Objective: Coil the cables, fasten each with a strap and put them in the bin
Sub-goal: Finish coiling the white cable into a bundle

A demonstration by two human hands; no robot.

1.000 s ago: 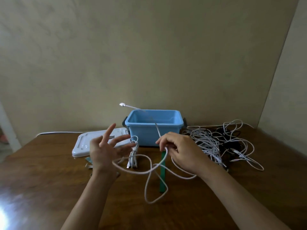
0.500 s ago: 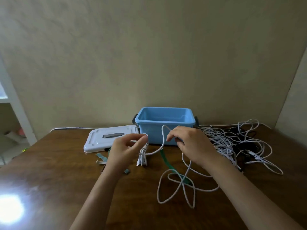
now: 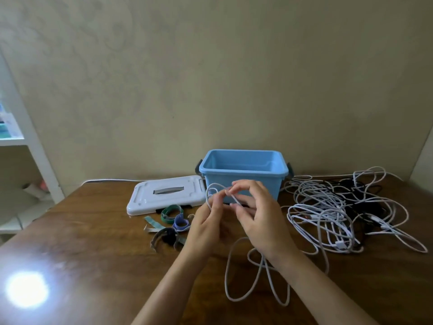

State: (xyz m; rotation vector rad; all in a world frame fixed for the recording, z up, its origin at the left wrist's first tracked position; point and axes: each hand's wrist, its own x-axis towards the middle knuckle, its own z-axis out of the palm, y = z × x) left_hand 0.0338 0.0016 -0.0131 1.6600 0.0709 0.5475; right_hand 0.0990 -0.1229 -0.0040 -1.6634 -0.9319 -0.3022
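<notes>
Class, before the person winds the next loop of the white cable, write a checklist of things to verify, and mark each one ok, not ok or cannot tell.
1. Both hands hold the thin white cable: left hand and right hand pinch it. Ok.
2. Loose cable length free of the tangled pile of white and black cables: cannot tell.
3. Open blue plastic bin, lid off: ok.
4. White plastic lid lies clear of the bin's opening: ok.
5. Coloured fabric straps lie on the brown wooden table near the left hand: ok.
6. Coil finished: not ok, loops lie on the table.
</notes>
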